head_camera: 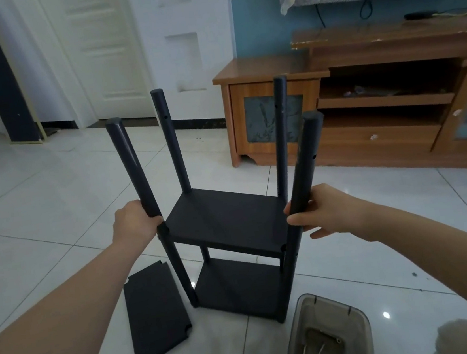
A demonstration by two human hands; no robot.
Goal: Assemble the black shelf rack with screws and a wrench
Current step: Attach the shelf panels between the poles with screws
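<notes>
The rack (226, 222) stands upright on the floor (36, 202) with two shelves in. The left hand (134, 222) is curled round the left post (133, 166) just above the upper shelf, and the right hand (326, 212) is wrapped round the right post (305, 167) at the same height, I'd say to steady the frame and square the posts. A spare shelf (155, 312) lies flat just left of the rack and a clear box (325, 340) of hardware sits by its near right foot, both handy for the top level, not yet fitted.
</notes>
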